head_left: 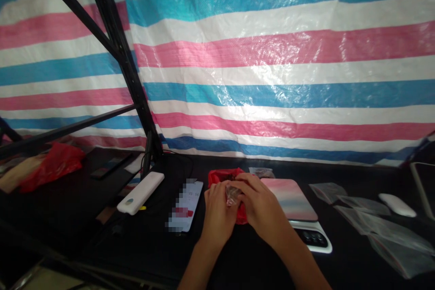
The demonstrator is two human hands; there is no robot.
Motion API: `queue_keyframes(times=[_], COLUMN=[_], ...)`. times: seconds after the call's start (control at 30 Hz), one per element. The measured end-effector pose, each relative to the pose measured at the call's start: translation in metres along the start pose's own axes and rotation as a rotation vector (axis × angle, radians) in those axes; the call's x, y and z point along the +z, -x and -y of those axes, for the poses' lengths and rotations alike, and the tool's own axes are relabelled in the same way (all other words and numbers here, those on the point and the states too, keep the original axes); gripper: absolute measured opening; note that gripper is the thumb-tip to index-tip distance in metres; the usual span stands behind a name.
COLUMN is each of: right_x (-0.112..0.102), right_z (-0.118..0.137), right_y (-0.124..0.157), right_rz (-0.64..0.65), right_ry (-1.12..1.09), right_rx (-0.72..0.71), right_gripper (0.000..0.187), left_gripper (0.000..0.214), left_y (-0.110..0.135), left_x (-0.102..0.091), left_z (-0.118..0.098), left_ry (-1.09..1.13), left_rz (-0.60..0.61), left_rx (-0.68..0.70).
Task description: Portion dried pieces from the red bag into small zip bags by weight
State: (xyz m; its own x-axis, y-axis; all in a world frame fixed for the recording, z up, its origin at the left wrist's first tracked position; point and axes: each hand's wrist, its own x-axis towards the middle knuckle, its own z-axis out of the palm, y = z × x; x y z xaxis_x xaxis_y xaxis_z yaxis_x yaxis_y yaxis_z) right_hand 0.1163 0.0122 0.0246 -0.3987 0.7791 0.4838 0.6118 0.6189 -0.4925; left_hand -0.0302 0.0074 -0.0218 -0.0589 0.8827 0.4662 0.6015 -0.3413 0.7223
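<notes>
— So what are the hands doing?
— Both pinch one small clear plastic bag [232, 195]: left hand [217, 215] and right hand [261, 206] closed on it, over a red plastic bag [220, 176] on the black table [152, 240].
— Around them?
— At nine o'clock lies a phone [185, 210], farther that way a white power bank [140, 193]. At three o'clock, a digital scale [295, 204]; beyond it, empty zip bags [367, 217] and a white mouse [397, 205].
</notes>
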Motion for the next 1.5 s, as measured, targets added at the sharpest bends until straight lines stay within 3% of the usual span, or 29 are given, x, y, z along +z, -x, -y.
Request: queue_keyframes(times=[0.17,0.27,0.47,0.57,0.7,0.9,1.1,1.3,1.5], right_x=[-0.003,-0.002,0.000,0.003,0.008,0.007,0.010,0.026,0.030], right_z=[0.007,0.008,0.002,-0.006,-0.015,-0.015,-0.011,-0.012,-0.017], right_y=[0.000,0.001,-0.001,-0.001,0.003,0.004,0.000,-0.003,-0.005], right_rz=[0.115,0.113,0.079,0.000,0.087,0.176,0.244,0.123,0.132], right_ry=[-0.123,-0.149,-0.068,-0.027,0.123,0.366,0.392,0.412,0.320], right_rx=[0.017,0.016,0.128,0.206,0.233,0.292,0.284,0.440,0.387], right_gripper=[0.057,0.054,0.038,0.036,0.037,0.041,0.039,0.029,0.043], left_gripper=[0.027,0.023,0.021,0.012,0.014,0.020,0.031,0.032,0.032], left_y=[0.002,0.004,0.005,0.002,0.001,0.010,0.010,0.004,0.001], left_x=[0.004,0.004,0.002,-0.001,-0.003,0.005,0.010,0.009,0.007], left_z=[0.000,0.002,0.004,0.004,0.003,-0.005,0.001,0.004,0.007], left_ry=[0.142,0.120,0.078,0.096,0.035,-0.026,0.159,0.243,0.389], left_rz=[-0.018,-0.039,-0.053,-0.149,-0.265,-0.149,-0.123,-0.118,-0.126], left_rx=[-0.150,-0.239,-0.188,-0.203,-0.325,-0.418,-0.461,-0.476,-0.461])
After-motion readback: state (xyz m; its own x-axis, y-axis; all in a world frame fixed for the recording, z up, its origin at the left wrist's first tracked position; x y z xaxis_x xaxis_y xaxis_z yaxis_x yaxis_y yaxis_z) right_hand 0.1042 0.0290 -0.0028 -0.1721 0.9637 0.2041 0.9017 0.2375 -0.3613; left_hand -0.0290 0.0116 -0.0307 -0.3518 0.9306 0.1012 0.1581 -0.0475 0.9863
